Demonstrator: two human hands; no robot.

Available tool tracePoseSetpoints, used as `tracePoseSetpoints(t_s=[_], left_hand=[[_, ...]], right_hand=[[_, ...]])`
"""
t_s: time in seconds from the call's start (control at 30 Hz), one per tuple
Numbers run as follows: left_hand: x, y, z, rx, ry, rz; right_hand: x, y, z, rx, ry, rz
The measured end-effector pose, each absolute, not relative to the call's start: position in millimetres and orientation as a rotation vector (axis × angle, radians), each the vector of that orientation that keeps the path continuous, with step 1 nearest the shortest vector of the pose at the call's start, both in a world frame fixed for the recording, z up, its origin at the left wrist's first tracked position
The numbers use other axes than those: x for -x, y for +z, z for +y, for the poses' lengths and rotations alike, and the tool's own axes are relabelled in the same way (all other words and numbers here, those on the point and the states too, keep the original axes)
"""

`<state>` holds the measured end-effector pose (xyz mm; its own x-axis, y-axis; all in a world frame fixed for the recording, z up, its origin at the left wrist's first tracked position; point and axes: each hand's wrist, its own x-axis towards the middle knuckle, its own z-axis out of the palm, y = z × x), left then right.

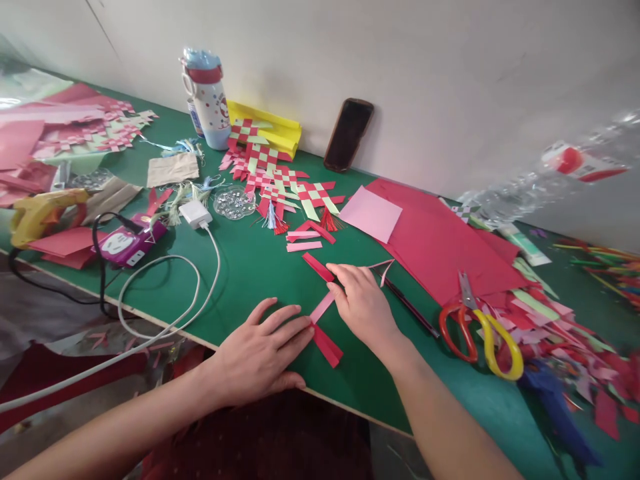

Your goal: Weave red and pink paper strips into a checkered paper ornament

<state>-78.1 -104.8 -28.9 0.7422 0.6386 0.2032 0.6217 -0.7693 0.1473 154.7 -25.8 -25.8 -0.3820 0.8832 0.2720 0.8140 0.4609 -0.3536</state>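
Observation:
My left hand (273, 347) lies with its fingers spread on the green tabletop near the front edge. Its fingertips touch folded red paper strips (328, 345) and the lower end of a pink paper strip (323, 308). My right hand (364, 303) bends over the upper end of that pink strip, thumb and fingers closed on it; the grip is partly hidden. Another red strip (317, 267) reaches out beyond its fingertips. A thin, pale looped strip (384, 268) shows behind the right hand, beside a dark pen (413, 308). Several short cut strips (304, 247) lie farther back.
Woven paper pieces (313, 195), a bottle (210, 100) and a leaning phone (349, 133) stand or lie toward the wall. Scissors (475, 327), red sheets (440, 247) and paper scraps (555, 320) occupy the right. A purple power strip (129, 241), white cable (200, 280) and yellow glue gun (43, 210) lie left.

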Motion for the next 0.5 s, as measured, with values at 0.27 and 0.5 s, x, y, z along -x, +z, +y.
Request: tracePoseSetpoints(t_s=[0.27, 0.5], left_hand=[[77, -29, -106, -2.828, 0.422, 1.054], [78, -29, -106, -2.798, 0.426, 1.04]], right_hand=[[-142, -17, -14, 1.461, 0.276, -2.357], [-162, 2, -23, 1.486, 0.189, -2.263]])
